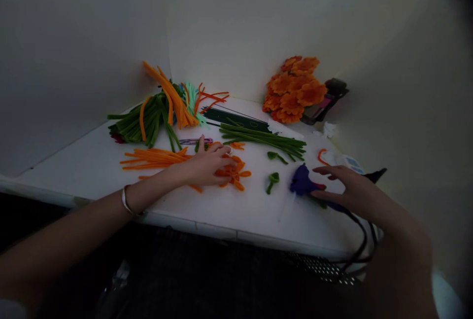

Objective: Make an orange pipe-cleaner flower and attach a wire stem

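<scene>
My left hand reaches over a small pile of orange fuzzy petal pieces, its fingers apart and their tips touching or just above the pieces. My right hand is open beside a purple tool with a red part and a dark cord, perhaps a glue gun. Its thumb and fingers are spread around the tool's near end; I cannot tell whether they touch it. Two small green fuzzy pieces, a rounded one and a leaf-like one, lie between my hands.
Orange pipe cleaners, green pipe cleaners and a larger green bundle lie on the white table. Orange fuzzy flowers stand at the back right. Pink-handled scissors or pliers lie behind my left hand. A cord hangs over the edge.
</scene>
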Action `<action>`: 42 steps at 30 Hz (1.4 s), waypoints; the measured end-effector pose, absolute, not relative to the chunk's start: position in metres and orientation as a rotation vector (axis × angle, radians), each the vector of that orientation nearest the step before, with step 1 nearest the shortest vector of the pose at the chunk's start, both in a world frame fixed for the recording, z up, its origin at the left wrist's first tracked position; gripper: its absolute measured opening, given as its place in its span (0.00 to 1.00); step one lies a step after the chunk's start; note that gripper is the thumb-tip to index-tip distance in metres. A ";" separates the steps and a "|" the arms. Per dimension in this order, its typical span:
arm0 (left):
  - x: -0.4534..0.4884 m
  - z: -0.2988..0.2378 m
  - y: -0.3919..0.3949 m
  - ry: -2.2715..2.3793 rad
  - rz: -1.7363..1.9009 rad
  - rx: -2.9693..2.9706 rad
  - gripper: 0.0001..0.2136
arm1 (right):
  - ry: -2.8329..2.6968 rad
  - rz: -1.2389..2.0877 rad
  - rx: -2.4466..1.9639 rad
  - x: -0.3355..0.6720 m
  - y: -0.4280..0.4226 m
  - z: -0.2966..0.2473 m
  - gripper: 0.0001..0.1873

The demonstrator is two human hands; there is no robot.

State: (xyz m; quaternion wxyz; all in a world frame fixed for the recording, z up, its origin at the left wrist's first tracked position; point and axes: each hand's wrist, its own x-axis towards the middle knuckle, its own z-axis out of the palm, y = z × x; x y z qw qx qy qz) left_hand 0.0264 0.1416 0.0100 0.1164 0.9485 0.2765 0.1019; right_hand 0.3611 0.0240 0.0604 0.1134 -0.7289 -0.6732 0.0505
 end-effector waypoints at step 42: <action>0.013 0.004 0.111 0.790 0.891 1.233 0.18 | -1.838 0.383 -1.443 0.244 0.049 0.056 0.05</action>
